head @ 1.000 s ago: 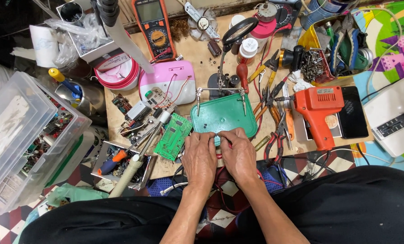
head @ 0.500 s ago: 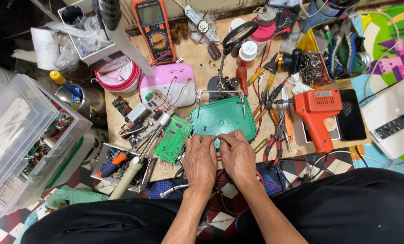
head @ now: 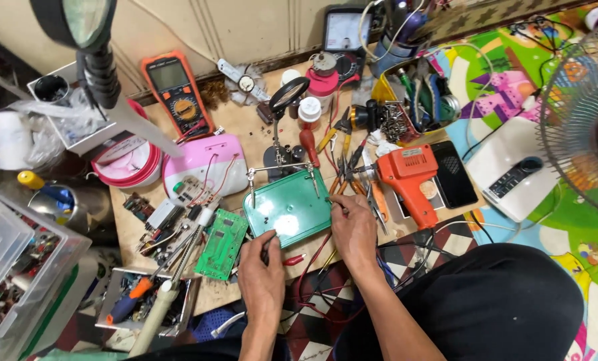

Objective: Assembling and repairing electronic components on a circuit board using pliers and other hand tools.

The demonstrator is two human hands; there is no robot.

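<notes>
Steadying a green plastic casing (head: pixel 291 207) at the worktop's (head: pixel 245 140) front edge, the left hand (head: pixel 262 271) and right hand (head: pixel 354 230) pinch its near corners, fingers curled shut on the rim; it looks light, rigid, best gripped at its edges.

Green case (head: pixel 291 208): smooth plastic, slightly glossy. Circuit board (head: pixel 222 244): matt green laminate. Soldering gun (head: pixel 411 179): orange plastic, satin finish. Tabletop (head: pixel 235 120): bare, rough wood.

Bare left hand (head: pixel 262 277), bare right hand (head: pixel 354 230), no sleeves, black trousers (head: pixel 493 301)
</notes>
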